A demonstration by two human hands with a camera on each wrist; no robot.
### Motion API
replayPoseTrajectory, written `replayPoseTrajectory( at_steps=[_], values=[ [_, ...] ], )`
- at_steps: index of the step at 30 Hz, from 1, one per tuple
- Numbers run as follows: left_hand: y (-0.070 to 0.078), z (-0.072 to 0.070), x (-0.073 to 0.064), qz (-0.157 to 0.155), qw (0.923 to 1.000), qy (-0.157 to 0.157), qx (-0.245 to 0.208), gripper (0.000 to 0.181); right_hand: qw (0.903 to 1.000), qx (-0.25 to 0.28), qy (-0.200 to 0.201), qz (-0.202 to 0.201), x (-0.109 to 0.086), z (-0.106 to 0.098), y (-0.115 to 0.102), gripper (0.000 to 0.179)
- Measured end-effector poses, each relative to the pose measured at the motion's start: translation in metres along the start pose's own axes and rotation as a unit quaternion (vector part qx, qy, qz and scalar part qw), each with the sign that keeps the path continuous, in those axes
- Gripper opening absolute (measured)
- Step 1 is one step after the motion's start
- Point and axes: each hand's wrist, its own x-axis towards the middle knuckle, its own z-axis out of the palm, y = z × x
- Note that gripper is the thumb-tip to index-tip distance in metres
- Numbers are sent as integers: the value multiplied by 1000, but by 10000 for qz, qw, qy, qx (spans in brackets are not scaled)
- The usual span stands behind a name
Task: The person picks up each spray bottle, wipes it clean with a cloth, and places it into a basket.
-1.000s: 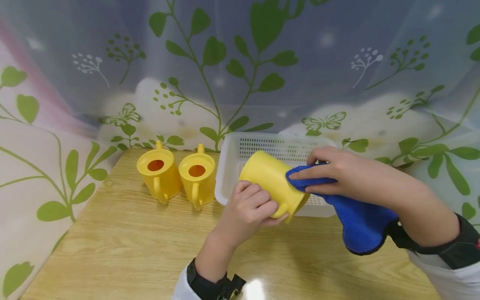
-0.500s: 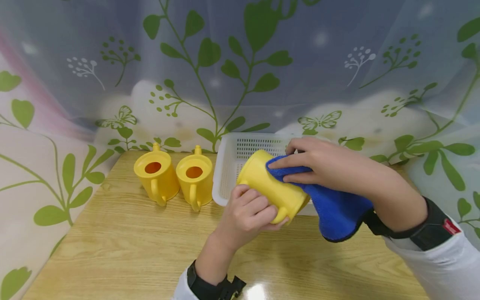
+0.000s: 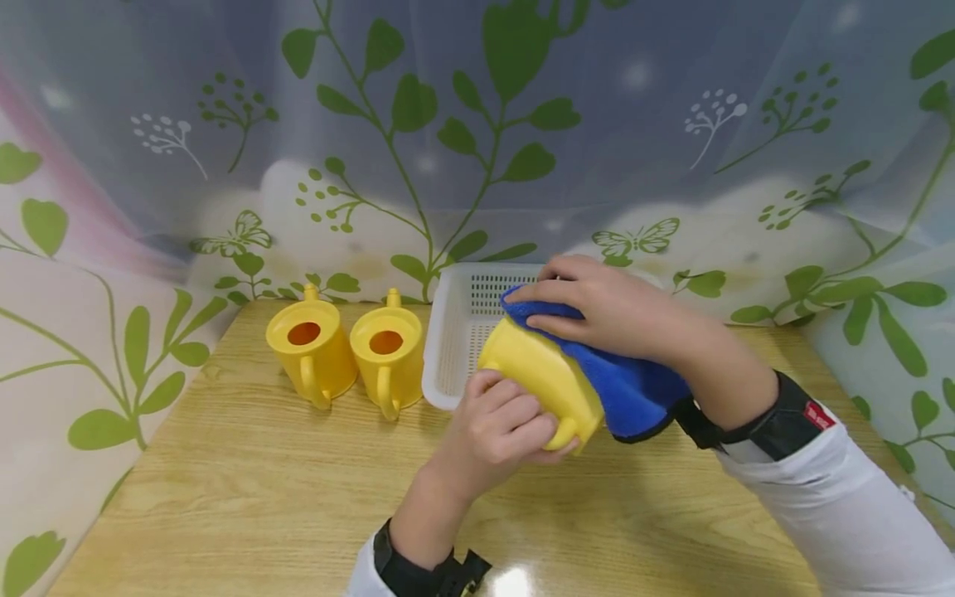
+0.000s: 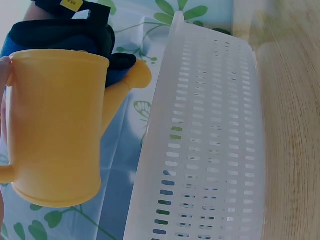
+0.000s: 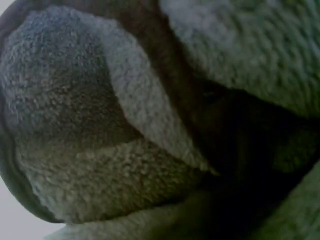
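My left hand [image 3: 492, 427] grips a yellow watering can [image 3: 540, 373] by its handle, holding it tilted in front of the white basket. My right hand [image 3: 604, 307] holds a blue cloth [image 3: 637, 394] against the can's upper side, near its far end. In the left wrist view, the watering can [image 4: 60, 130] shows its smooth body, with the spout [image 4: 130, 82] on the side toward the basket. Folds of the cloth [image 5: 65, 85] fill the right wrist view, dark and blurred. The cloth covers part of the can.
Two more yellow watering cans, a left one [image 3: 328, 352] and a right one [image 3: 403, 356], stand upright on the wooden table [image 3: 261, 497]. A white perforated plastic basket [image 3: 440, 340] sits behind the held can. A leaf-patterned curtain [image 3: 358, 224] hangs at the back.
My right hand has moved left and slightly up with the cloth, along the held can toward its far end. My left hand keeps its grip with little movement.
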Motion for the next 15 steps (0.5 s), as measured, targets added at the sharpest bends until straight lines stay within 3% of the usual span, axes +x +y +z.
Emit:
replayPoseTrajectory(
  at_steps=[8, 15],
  values=[
    [-5, -1, -2, 40, 9998, 131, 115, 31, 9998, 49, -40, -214, -16, -5, 0, 31],
    [-8, -2, -1, 85, 9996, 162, 207, 28, 9958, -58, 379, -828, -41, -10, 0, 30]
  ],
)
